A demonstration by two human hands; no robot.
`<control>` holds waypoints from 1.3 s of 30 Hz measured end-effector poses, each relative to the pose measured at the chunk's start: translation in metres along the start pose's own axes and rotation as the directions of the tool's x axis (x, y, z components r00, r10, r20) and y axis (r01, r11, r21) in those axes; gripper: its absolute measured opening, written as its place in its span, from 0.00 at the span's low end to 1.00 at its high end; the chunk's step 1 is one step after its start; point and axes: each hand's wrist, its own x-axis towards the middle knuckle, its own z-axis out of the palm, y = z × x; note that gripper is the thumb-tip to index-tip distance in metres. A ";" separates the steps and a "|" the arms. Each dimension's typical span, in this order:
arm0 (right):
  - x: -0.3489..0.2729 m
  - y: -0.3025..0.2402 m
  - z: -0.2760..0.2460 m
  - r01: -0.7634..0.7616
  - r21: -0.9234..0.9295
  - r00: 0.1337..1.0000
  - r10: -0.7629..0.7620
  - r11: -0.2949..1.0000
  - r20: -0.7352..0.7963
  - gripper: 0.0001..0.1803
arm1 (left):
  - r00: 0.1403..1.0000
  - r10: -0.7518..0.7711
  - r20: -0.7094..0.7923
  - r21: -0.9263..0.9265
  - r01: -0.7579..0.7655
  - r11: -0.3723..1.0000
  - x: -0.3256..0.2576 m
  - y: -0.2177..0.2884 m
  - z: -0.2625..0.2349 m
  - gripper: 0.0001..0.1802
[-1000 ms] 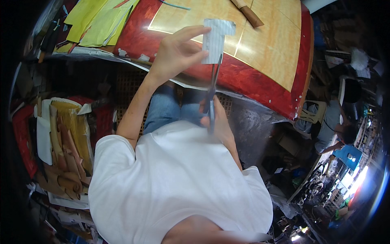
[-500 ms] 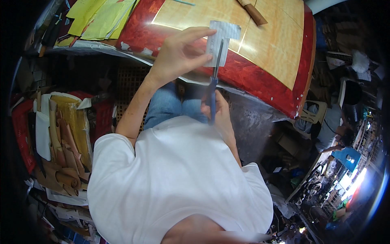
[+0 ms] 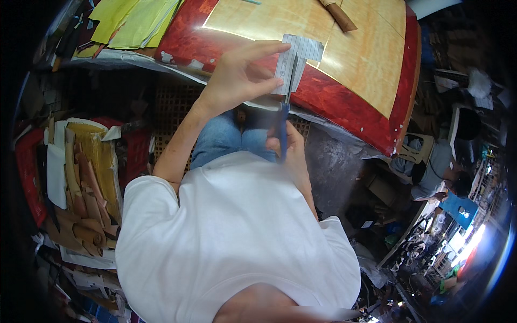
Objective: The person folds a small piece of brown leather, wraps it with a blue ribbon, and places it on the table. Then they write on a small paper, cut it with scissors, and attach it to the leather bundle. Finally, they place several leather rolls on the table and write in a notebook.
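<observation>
Left hand (image 3: 235, 75) pinches lined paper (image 3: 304, 49); right hand (image 3: 294, 146) grips scissors (image 3: 284, 118), blades (image 3: 292, 81) toward twelve o'clock; yellow sheets (image 3: 132, 24) lie at eleven.

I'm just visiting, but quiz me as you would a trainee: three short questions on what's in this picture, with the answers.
1. Which hand holds the blue-handled metal scissors?
2. True or false: the left hand pinches a small piece of lined white paper between thumb and finger.
3. Where do the bright yellow paper sheets lie?
A) to the left of the left hand
B) to the right of the scissors
C) between the two hands

Key:
1. The right hand.
2. True.
3. A.
</observation>
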 end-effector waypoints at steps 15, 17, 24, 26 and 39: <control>-0.009 -0.025 -0.028 -0.170 0.017 0.924 0.153 0.985 0.351 0.36 | 0.865 -0.024 0.501 0.141 -0.054 0.989 0.052 -0.011 -0.061 0.23; -0.008 -0.028 -0.032 -0.201 -0.037 0.918 0.201 0.979 0.341 0.35 | 0.784 -0.146 0.603 0.190 0.036 0.981 0.058 -0.008 -0.066 0.24; -0.002 -0.026 -0.040 -0.077 -0.287 0.955 0.154 0.955 0.254 0.38 | 0.682 -0.067 0.728 0.143 -0.055 0.988 0.062 -0.008 -0.063 0.27; -0.001 -0.025 -0.042 -0.074 -0.280 0.958 0.146 0.957 0.247 0.35 | 0.674 -0.048 0.737 0.128 -0.070 0.989 0.063 -0.009 -0.063 0.28; 0.012 -0.054 -0.062 0.030 -0.465 1.000 -0.023 0.885 0.020 0.13 | 0.906 -0.136 0.401 0.128 0.091 0.988 0.073 -0.043 -0.049 0.27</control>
